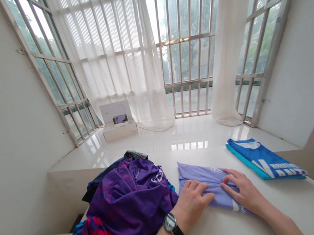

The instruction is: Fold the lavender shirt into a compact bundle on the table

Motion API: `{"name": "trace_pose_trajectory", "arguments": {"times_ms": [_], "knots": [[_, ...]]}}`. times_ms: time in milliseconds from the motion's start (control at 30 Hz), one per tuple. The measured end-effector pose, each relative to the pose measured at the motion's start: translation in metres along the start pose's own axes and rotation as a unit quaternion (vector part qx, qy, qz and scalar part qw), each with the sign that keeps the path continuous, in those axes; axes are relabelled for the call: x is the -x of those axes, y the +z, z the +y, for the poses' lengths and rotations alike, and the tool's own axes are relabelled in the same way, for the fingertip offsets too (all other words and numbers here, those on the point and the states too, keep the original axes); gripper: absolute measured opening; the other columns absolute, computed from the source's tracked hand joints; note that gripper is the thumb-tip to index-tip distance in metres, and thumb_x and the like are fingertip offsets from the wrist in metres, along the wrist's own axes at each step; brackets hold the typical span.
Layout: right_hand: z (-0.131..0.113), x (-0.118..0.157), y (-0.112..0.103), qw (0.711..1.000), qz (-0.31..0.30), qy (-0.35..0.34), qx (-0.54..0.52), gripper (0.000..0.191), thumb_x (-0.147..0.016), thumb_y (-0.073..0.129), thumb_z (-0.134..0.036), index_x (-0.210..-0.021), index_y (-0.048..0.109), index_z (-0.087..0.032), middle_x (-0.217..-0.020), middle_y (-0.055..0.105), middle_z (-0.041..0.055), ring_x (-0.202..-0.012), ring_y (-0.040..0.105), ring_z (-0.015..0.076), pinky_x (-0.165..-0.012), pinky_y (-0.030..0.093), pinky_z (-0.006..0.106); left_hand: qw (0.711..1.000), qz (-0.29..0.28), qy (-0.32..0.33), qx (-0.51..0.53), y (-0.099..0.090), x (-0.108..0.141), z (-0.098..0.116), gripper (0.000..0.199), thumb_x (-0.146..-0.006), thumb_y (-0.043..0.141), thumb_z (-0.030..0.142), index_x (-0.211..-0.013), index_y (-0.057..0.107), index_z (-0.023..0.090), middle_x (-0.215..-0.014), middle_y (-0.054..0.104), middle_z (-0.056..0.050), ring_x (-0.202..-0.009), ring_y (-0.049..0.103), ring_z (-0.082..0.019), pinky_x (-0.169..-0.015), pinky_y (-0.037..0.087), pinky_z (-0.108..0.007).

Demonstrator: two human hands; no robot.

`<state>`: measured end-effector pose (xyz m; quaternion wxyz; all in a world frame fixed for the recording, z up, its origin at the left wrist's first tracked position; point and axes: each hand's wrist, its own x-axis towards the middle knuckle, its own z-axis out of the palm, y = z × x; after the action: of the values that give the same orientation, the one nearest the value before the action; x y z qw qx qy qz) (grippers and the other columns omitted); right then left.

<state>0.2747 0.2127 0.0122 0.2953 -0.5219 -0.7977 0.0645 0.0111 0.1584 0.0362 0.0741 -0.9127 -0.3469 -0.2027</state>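
A lavender shirt (198, 171) with white print lies folded into a narrow bundle on the white table. My left hand (192, 203), a black-strapped watch (170, 223) on its wrist, rests on the shirt's near left part, fingers slightly bent and thumb stretched out. On the right part of the same bundle lies my right hand (243, 188), its thumb and fingers apart against the fabric. Whether any cloth is pinched under the fingertips is hard to see. Left of my hands is a loose heap of clothes with a purple shirt (128, 198) on top.
Folded blue shirts (260, 158) with white lettering lie at the right. A white box (120, 131) with its lid raised stands on the sill (161, 141), a small dark device (120, 119) on it. Behind are white curtains (150, 74) and barred windows. The table (295, 206) has a right edge.
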Motion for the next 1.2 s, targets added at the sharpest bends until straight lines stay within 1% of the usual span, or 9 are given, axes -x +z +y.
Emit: {"name": "trace_pose_trajectory", "arguments": {"times_ms": [133, 300, 400, 567, 633, 767, 900, 1067, 1200], "knots": [[0.005, 0.001, 0.003, 1.000, 0.013, 0.016, 0.010, 0.033, -0.085, 0.058, -0.056, -0.077, 0.071, -0.027, -0.126, 0.068, 0.0118, -0.122, 0.059, 0.0335, -0.106, 0.046, 0.054, 0.999, -0.035, 0.009, 0.022, -0.007, 0.002, 0.006, 0.022, -0.099, 0.052, 0.022, -0.120, 0.061, 0.026, -0.113, 0.066, -0.001, -0.100, 0.057, -0.021, -0.088, 0.043, -0.036], [0.008, 0.000, 0.000, 1.000, 0.017, -0.001, 0.020, 0.036, -0.084, 0.059, -0.058, -0.074, 0.071, -0.025, -0.133, 0.064, 0.0131, -0.127, 0.055, 0.0357, -0.109, 0.042, 0.057, 0.999, -0.030, -0.032, 0.021, -0.009, 0.000, 0.009, 0.023, -0.104, 0.044, 0.033, -0.109, 0.064, 0.024, -0.109, 0.068, -0.002, -0.098, 0.058, -0.022, -0.088, 0.043, -0.039], [0.003, 0.001, -0.005, 1.000, 0.010, -0.010, 0.018, 0.042, -0.086, 0.055, -0.060, -0.069, 0.072, -0.025, -0.137, 0.063, 0.0119, -0.132, 0.050, 0.0383, -0.110, 0.039, 0.060, 0.996, -0.023, -0.083, 0.027, -0.007, -0.001, 0.005, 0.031, -0.105, 0.040, 0.042, -0.109, 0.065, 0.023, -0.115, 0.069, -0.003, -0.106, 0.058, -0.024, -0.097, 0.041, -0.044], [-0.019, 0.004, -0.015, 0.998, -0.057, -0.007, -0.034, 0.048, -0.090, 0.050, -0.063, -0.069, 0.074, -0.026, -0.137, 0.064, 0.0092, -0.129, 0.054, 0.0343, -0.110, 0.041, 0.054, 0.984, -0.024, -0.173, 0.045, -0.011, 0.004, -0.002, 0.051, -0.103, 0.037, 0.058, -0.133, 0.056, 0.022, -0.143, 0.057, -0.008, -0.132, 0.046, -0.032, -0.111, 0.033, -0.054], [-0.028, 0.004, -0.018, 0.994, -0.089, 0.006, -0.058, 0.050, -0.090, 0.049, -0.064, -0.070, 0.074, -0.026, -0.135, 0.065, 0.0098, -0.125, 0.058, 0.0325, -0.108, 0.044, 0.051, 0.984, -0.032, -0.165, 0.062, -0.017, 0.005, 0.000, 0.058, -0.101, 0.035, 0.063, -0.137, 0.053, 0.021, -0.147, 0.052, -0.010, -0.138, 0.041, -0.032, -0.115, 0.030, -0.055], [-0.035, 0.005, -0.021, 0.992, -0.098, 0.017, -0.078, 0.051, -0.089, 0.050, -0.067, -0.070, 0.073, -0.026, -0.134, 0.065, 0.0106, -0.125, 0.058, 0.0329, -0.108, 0.044, 0.050, 0.989, -0.041, -0.078, 0.118, -0.026, 0.003, 0.015, 0.067, -0.097, 0.039, 0.071, -0.142, 0.047, 0.023, -0.150, 0.049, -0.010, -0.141, 0.037, -0.029, -0.120, 0.024, -0.050], [-0.038, 0.006, -0.021, 0.988, -0.120, 0.023, -0.096, 0.050, -0.089, 0.049, -0.067, -0.077, 0.076, -0.027, -0.137, 0.062, 0.0100, -0.128, 0.056, 0.0329, -0.109, 0.044, 0.050, 0.991, -0.057, -0.042, 0.112, -0.024, 0.001, 0.024, 0.060, -0.098, 0.049, 0.059, -0.145, 0.043, 0.021, -0.149, 0.048, -0.011, -0.141, 0.037, -0.029, -0.120, 0.023, -0.050], [-0.048, 0.006, -0.019, 0.983, -0.152, 0.007, -0.106, 0.039, -0.088, 0.055, -0.063, -0.091, 0.078, -0.031, -0.139, 0.061, 0.0084, -0.129, 0.055, 0.0320, -0.110, 0.044, 0.050, 0.992, -0.065, -0.066, 0.081, -0.022, 0.004, 0.012, 0.046, -0.098, 0.051, 0.030, -0.142, 0.045, 0.021, -0.150, 0.049, -0.009, -0.143, 0.035, -0.027, -0.122, 0.021, -0.048], [-0.055, 0.007, -0.018, 0.983, -0.151, -0.019, -0.099, 0.029, -0.083, 0.065, -0.054, -0.100, 0.076, -0.032, -0.138, 0.062, 0.0087, -0.126, 0.057, 0.0316, -0.108, 0.046, 0.049, 0.992, -0.062, -0.078, 0.078, -0.019, 0.006, 0.006, 0.046, -0.100, 0.048, 0.031, -0.144, 0.043, 0.020, -0.150, 0.048, -0.009, -0.142, 0.038, -0.025, -0.122, 0.023, -0.043]]}}
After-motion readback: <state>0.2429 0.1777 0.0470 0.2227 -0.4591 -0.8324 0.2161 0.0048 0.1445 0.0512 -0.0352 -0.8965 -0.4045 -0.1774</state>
